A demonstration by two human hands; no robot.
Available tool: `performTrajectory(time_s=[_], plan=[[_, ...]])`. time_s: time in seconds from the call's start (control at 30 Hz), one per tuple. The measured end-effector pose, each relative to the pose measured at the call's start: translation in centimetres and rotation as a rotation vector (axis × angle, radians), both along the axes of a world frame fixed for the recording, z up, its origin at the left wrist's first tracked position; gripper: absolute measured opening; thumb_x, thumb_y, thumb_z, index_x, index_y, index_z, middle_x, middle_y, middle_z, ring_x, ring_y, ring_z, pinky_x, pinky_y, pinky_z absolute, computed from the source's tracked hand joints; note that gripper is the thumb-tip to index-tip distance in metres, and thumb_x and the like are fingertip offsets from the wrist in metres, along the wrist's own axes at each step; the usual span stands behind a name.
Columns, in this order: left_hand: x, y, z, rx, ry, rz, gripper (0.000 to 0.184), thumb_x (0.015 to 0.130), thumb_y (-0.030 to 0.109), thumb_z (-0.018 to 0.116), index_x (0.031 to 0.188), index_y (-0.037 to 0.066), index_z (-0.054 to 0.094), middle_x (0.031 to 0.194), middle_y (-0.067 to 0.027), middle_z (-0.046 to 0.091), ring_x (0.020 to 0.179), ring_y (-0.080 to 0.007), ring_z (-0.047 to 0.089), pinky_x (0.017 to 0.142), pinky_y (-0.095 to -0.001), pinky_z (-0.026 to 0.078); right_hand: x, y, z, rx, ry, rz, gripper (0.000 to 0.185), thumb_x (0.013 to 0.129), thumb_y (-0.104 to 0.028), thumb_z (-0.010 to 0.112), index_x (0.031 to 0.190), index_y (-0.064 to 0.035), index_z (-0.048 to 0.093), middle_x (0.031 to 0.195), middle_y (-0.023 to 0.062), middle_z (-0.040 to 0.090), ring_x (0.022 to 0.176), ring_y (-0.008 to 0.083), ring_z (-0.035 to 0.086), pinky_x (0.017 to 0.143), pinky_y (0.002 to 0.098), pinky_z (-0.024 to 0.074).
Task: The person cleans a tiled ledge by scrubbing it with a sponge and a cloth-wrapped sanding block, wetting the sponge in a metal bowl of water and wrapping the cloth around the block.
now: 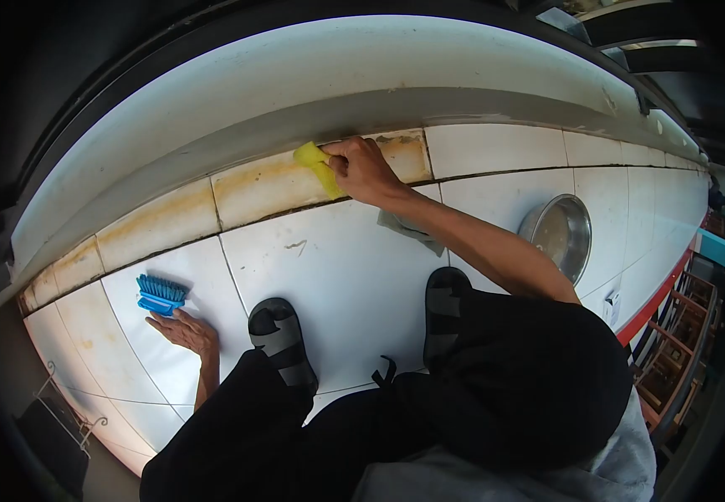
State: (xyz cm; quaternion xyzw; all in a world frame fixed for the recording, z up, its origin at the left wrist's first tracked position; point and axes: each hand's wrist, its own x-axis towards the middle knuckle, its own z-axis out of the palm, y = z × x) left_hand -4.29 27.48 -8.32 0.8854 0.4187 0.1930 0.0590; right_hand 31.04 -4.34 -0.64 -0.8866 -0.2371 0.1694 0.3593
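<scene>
Near the upper centre of the frame, the right hand (pixel 366 171) grips a yellow cloth (pixel 321 172) against the stained tiles (pixel 255 189). At left, the left hand (pixel 186 332), fingers extended, lies released beside a blue brush (pixel 161 294); contact is unclear.

Bright, diffuse daylight washed the white floor tiles (pixel 345 276), with soft shadows, while my black trousers (pixel 513 376) swallowed most detail. Through the wide lens the wall (pixel 362 67) bowed, the view's corners went black, and my right hand (pixel 365 171) looked fairly sharp.
</scene>
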Motion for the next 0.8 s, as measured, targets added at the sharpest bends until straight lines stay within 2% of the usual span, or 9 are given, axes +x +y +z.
performTrajectory(time_s=[0.17,0.2,0.27,0.33,0.43,0.53,0.57,0.63,0.8], plan=[[-0.5,-0.4,0.7,-0.101,-0.016,-0.038,0.074,0.103,0.053,0.026,0.152,-0.003,0.02,0.158,-0.0304,0.013,0.147,-0.044,0.014,0.116,-0.0557,0.012,2.4,-4.9,9.3,0.015,0.162,0.017,0.03,0.098,-0.002,0.048,0.123,0.0014,0.065,0.097,0.0116,0.072,0.083,0.0106,0.062,0.078,0.0294,0.0543],[-0.5,-0.3,0.7,-0.115,0.007,-0.027,0.074,0.103,0.053,0.026,0.153,-0.001,0.02,0.159,-0.0283,0.013,0.148,-0.0428,0.014,0.116,-0.0562,0.012,3.2,-7.2,11.2,0.048,0.036,0.005,0.031,0.093,0.003,0.047,0.118,0.0044,0.066,0.089,0.0182,0.071,0.08,0.0175,0.065,0.08,0.0328,0.0536],[-0.1,-0.5,1.1,-0.172,0.048,0.002,0.074,0.102,0.055,0.026,0.155,0.004,0.018,0.161,-0.0239,0.012,0.149,-0.0397,0.013,0.116,-0.0574,0.009,5.2,-12.4,15.3,-0.162,0.025,0.028,0.032,0.101,-0.004,0.047,0.129,0.0004,0.062,0.106,0.014,0.071,0.09,0.0179,0.068,0.084,0.0357,0.0559],[-0.4,-0.8,0.9,-0.188,0.034,-0.004,0.076,0.101,0.057,0.025,0.156,0.005,0.016,0.162,-0.0235,0.01,0.15,-0.0395,0.011,0.117,-0.0576,0.007,6.3,-15.0,18.4,-0.368,0.101,-0.073,0.032,0.1,-0.006,0.048,0.128,0.0015,0.062,0.104,0.0174,0.072,0.091,0.0204,0.069,0.083,0.0374,0.0559],[0.5,-0.7,1.5,-0.271,0.003,0.092,0.082,0.099,0.063,0.023,0.157,0.005,0.011,0.163,-0.0225,0.005,0.15,-0.0391,0.007,0.118,-0.0582,0.004,8.5,-18.6,14.5,-0.588,0.044,-0.149,0.03,0.092,-0.005,0.054,0.118,0.003,0.066,0.105,0.0252,0.07,0.096,0.0318,0.071,0.085,0.0385,0.0541],[-0.7,0.0,-0.1,-0.219,-0.034,0.021,0.085,0.099,0.065,0.022,0.157,0.006,0.01,0.163,-0.022,0.004,0.151,-0.0387,0.005,0.118,-0.0583,0.004,8.5,-21.2,3.8,-0.69,-0.173,-0.359,0.033,0.09,-0.008,0.051,0.116,-0.012,0.071,0.105,0.0234,0.069,0.103,0.0415,0.064,0.092,0.0467,0.0503],[-0.4,-0.5,0.6,-0.228,-0.009,0.027,0.085,0.098,0.065,0.022,0.157,0.005,0.01,0.163,-0.0219,0.004,0.151,-0.0384,0.005,0.118,-0.0583,0.004,8.0,-21.7,-0.4,-0.64,-0.301,-0.455,0.032,0.087,-0.01,0.053,0.112,-0.0133,0.072,0.099,0.0231,0.07,0.096,0.041,0.067,0.088,0.0467,0.0529],[-0.5,-0.4,1.2,-0.248,0.039,0.004,0.084,0.099,0.064,0.023,0.157,0.005,0.01,0.163,-0.0227,0.005,0.15,-0.0384,0.006,0.118,-0.0578,0.005,6.4,-17.8,-2.2,-0.709,-0.34,-0.74,0.032,0.084,-0.011,0.055,0.11,-0.016,0.073,0.092,0.0224,0.071,0.088,0.0404,0.069,0.081,0.0479,0.0548],[-0.3,-0.9,0.8,-0.182,0.162,0.014,0.073,0.103,0.056,0.022,0.157,0.007,0.013,0.162,-0.0225,0.008,0.15,-0.0391,0.01,0.117,-0.0579,0.009,0.0,-3.8,-1.5,-0.431,-0.234,-0.66,0.03,0.08,-0.006,0.06,0.105,-0.0149,0.074,0.084,0.0174,0.072,0.082,0.0366,0.069,0.078,0.0458,0.0543]])
